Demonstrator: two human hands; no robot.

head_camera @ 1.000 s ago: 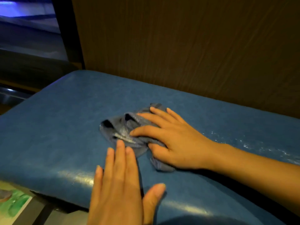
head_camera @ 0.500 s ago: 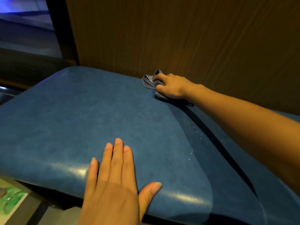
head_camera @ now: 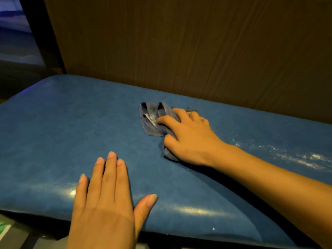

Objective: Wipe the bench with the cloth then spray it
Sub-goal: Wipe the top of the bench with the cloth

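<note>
Currently your right hand (head_camera: pixel 190 139) presses the crumpled cloth (head_camera: pixel 154 119) onto the blue bench (head_camera: pixel 62 123), fingers curled over it, mid-bench near the wood wall (head_camera: pixel 179 47). Left hand (head_camera: pixel 106 203) lies flat at the front edge, fingers spread, holding nothing.

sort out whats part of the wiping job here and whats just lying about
Part of the job:
- cloth, bunched under the right hand
- blue bench, with wet streaks to the right
- left hand, flat on the front edge

Just around:
- wooden wall panel behind the bench
- green-and-white item on the floor, bottom left

No spray bottle in view.
</note>
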